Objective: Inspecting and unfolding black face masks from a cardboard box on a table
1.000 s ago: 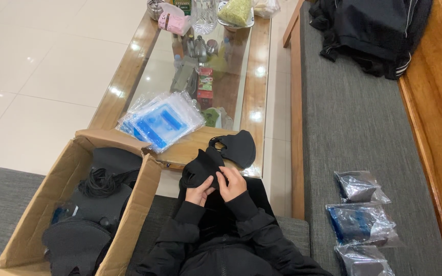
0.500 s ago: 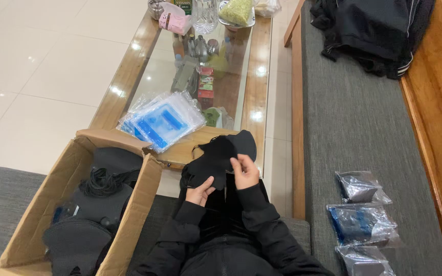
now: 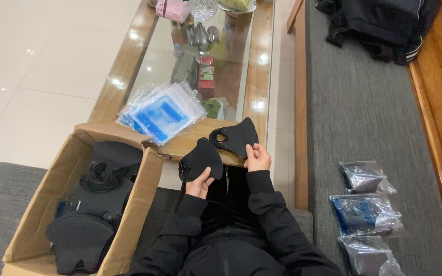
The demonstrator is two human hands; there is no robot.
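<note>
Two black face masks are out, one in each of the hands: left hand (image 3: 199, 185) pinches one black mask (image 3: 202, 158), right hand (image 3: 257, 158) grips the other mask (image 3: 237, 136) by its edge, both held just over the near end of the bench (image 3: 129, 66). I'd say keep the ear loops untangled and hold by the edges. Left of the bench, the cardboard box (image 3: 134, 204) is stuffed with more black masks. Empty clear bags (image 3: 162, 111) sit on the bench; filled packets (image 3: 367, 214) lie on the sofa to its right.
</note>
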